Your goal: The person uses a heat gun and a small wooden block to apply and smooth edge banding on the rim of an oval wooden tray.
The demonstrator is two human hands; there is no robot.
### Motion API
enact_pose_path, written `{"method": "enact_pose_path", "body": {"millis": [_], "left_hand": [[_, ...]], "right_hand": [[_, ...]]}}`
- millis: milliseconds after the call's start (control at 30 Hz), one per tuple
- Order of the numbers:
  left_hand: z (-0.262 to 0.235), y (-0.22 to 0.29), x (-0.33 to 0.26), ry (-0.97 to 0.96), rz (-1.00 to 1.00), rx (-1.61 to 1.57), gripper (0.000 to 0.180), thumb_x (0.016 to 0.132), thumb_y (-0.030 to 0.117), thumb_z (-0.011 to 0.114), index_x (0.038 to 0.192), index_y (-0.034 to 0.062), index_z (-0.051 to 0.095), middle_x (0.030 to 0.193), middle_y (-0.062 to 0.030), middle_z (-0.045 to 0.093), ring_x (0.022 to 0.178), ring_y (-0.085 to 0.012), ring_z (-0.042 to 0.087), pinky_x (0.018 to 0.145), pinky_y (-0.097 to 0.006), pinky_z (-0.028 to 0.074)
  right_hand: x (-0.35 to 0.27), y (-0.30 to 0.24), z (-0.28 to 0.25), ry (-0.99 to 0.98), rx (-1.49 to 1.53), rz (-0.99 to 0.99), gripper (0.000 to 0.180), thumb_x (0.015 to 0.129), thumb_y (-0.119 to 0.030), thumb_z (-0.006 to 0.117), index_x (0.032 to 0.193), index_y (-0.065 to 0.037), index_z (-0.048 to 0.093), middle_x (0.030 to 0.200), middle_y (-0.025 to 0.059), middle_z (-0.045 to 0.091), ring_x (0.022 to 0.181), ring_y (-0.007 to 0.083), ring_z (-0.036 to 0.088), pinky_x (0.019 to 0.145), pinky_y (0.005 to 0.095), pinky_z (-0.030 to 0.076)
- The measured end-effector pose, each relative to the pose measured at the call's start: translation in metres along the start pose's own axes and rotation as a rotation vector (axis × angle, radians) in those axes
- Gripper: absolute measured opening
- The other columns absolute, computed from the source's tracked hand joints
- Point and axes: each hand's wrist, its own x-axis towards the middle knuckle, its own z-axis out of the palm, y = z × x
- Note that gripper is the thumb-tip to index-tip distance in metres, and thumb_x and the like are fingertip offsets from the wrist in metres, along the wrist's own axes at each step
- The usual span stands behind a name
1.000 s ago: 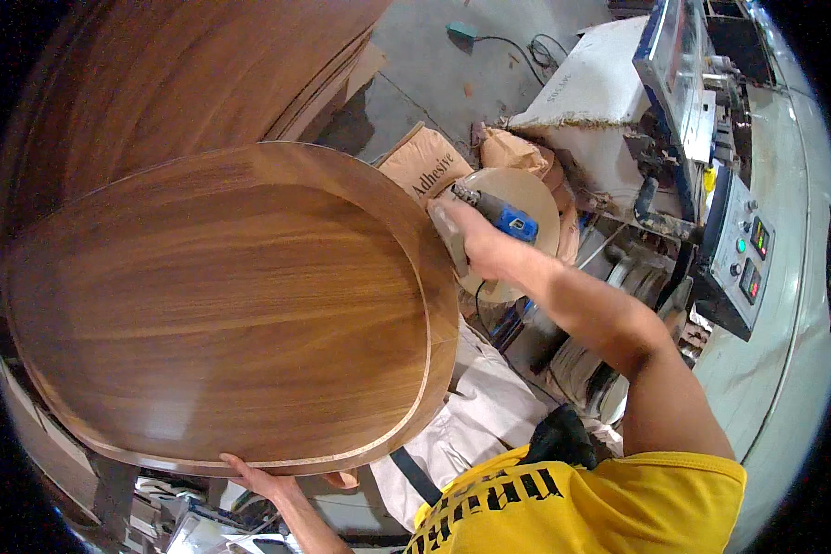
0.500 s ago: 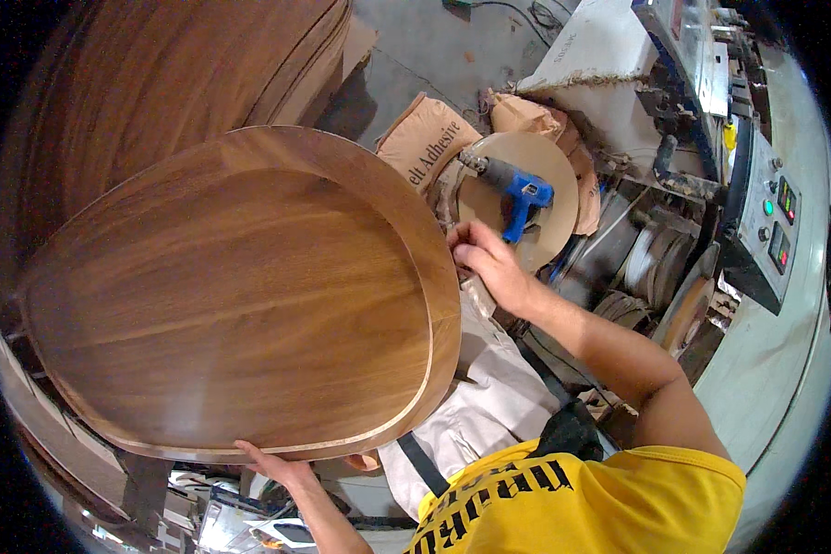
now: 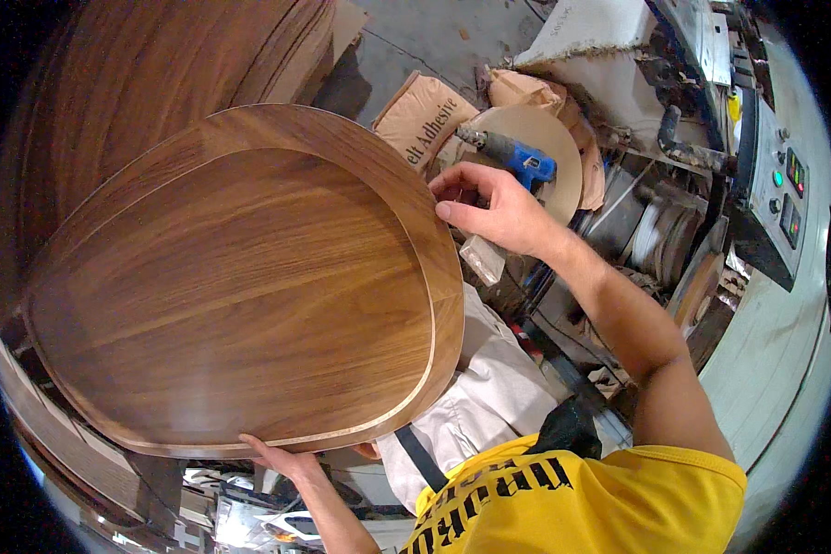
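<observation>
A large egg-shaped wooden tabletop (image 3: pixel 249 305) with brown grain and a pale curved line near its rim fills the left and middle. My left hand (image 3: pixel 282 456) supports its near edge, thumb along the rim and the other fingers hidden beneath. At the right edge, my right hand (image 3: pixel 494 203) is curled with thumb and fingertips against the rim. Whether anything small sits inside those fingers cannot be made out. Just below this hand is a pale block (image 3: pixel 483 261); what it rests on is unclear.
Beyond my right hand, a blue heat gun (image 3: pixel 526 162) lies on a round tan disc (image 3: pixel 563 185). Paper sacks (image 3: pixel 425 120) lie behind. On the right stands a machine with a control box (image 3: pixel 776 194). Stacked wood-grain boards (image 3: pixel 157 83) fill the upper left.
My right hand has moved up along the tabletop's right edge, its fingers less tightly curled. The tabletop has shifted and tilted slightly; my left hand stays at the near edge.
</observation>
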Motion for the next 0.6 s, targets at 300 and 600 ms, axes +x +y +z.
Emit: {"method": "enact_pose_path", "body": {"millis": [300, 600], "left_hand": [[0.011, 0.000, -0.019, 0.012, 0.029, 0.081, 0.102, 0.085, 0.071, 0.060, 0.158, 0.0148, 0.017, 0.160, -0.0142, 0.028, 0.142, -0.0374, 0.035, 0.114, -0.062, 0.034], [-0.006, -0.007, -0.001, -0.082, 0.005, 0.102, 0.113, 0.081, 0.072, 0.066, 0.158, 0.0223, 0.001, 0.160, -0.0123, 0.024, 0.142, -0.0368, 0.035, 0.114, -0.063, 0.034]], "right_hand": [[-0.021, 0.013, 0.000, -0.016, -0.037, 0.024, 0.038, 0.086, -0.021, 0.072, 0.117, -0.001, 0.064, 0.095, 0.0023, 0.067, 0.080, 0.0082, 0.056, 0.073, 0.0254, 0.049], [0.021, 0.047, -0.026, 0.011, 0.592, -0.018, 0.047, 0.098, -0.042, 0.051, 0.121, -0.003, 0.064, 0.094, 0.0014, 0.067, 0.073, 0.0066, 0.053, 0.067, 0.0200, 0.043]]}}
